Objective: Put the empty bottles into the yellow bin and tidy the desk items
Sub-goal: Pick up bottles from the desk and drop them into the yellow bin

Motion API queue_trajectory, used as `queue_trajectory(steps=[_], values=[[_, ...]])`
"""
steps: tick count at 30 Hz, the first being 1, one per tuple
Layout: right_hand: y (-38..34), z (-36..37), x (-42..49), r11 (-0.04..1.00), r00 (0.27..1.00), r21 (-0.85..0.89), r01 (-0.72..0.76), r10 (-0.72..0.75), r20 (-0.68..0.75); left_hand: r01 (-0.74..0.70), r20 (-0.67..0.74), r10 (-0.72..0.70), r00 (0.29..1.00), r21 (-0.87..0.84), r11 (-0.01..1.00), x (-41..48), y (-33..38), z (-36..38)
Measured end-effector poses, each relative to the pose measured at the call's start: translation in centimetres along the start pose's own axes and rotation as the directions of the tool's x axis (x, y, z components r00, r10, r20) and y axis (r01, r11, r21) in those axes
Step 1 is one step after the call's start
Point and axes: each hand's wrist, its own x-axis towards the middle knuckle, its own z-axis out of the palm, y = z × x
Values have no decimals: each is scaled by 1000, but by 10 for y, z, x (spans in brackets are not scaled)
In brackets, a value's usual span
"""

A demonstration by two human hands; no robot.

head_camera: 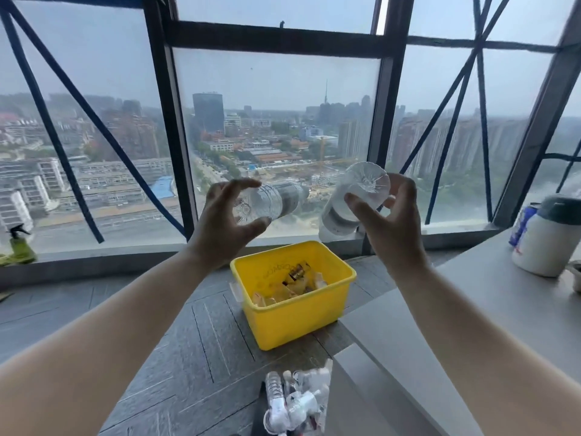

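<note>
bottle-binning step: left hand [224, 220] grasps an empty bottle [276, 199], right hand [394, 225] a second bottle [345, 202], above the yellow bin [298, 322] (already part-filled); next, lower and let go.

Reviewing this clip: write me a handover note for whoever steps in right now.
Left hand grips a clear bottle lying sideways; right hand grips a second bottle, base up. Both are held above the yellow bin on the floor, not yet dropped. The bin already holds some items. Left to do: release both, bin the bottle pile on the floor, probably then tidy the white flask and can on the desk.
</note>
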Motion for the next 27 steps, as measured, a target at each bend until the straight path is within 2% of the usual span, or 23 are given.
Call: queue_trajectory(steps=[4,22,27], values=[[28,29,18,1000,1000,-2,-10,10,9,6,-29,-6,1000,6,1000,26,-36,11],[80,114,104,999,994,-19,28,-30,-104,-18,9,19,1000,-81,997,121,-127,49],[100,130,141,993,982,-28,115,-118,-145,-61,-17,60,998,-87,994,159,-143,68]])
